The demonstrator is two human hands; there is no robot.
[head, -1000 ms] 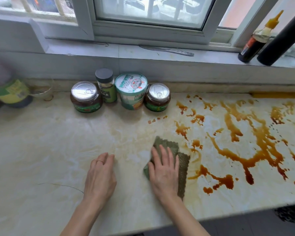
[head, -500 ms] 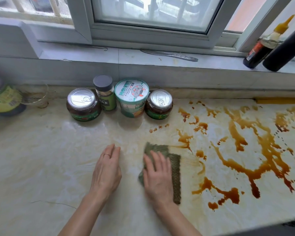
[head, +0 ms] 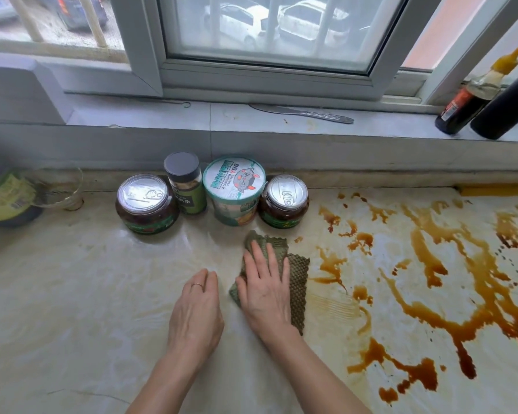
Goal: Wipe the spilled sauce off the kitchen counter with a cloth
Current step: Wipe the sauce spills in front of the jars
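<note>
Cloth (head: 298,282) under right hand (head: 265,294) (flat)

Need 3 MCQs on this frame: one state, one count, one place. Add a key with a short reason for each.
1. The right hand is:
A) pressed flat on the cloth
B) clenched and empty
C) raised in the air

2. How many silver-lidded jars stand at the back?
A) one
B) two
C) four

3. The knife lies:
A) under the cloth
B) on the window sill
C) between the jars

Key:
1 A, its fingers lie straight across the cloth.
2 B, two shiny pull-tab lids show.
3 B, it rests on the sill just below the window frame.
</note>
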